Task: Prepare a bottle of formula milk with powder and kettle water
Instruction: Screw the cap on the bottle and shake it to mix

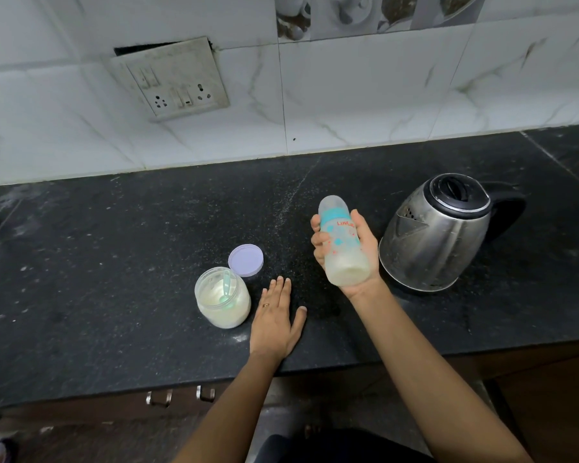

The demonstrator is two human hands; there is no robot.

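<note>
My right hand (365, 259) grips a clear baby bottle (343, 242) with teal print and its cap on, held above the black counter (114, 262). Pale milky liquid fills the bottle's lower part. My left hand (276, 315) lies flat on the counter with straight fingers, just right of an open jar of white formula powder (223, 300). A teal scoop (225, 289) sticks in the powder. The jar's lilac lid (245, 260) lies behind it. A steel kettle (442, 232) with a black lid and handle stands right of the bottle.
A tiled wall with a loose switch-and-socket plate (174, 78) runs behind the counter. Drawer handles (181, 396) show below the counter's front edge. Pale specks and dust are scattered over the counter surface.
</note>
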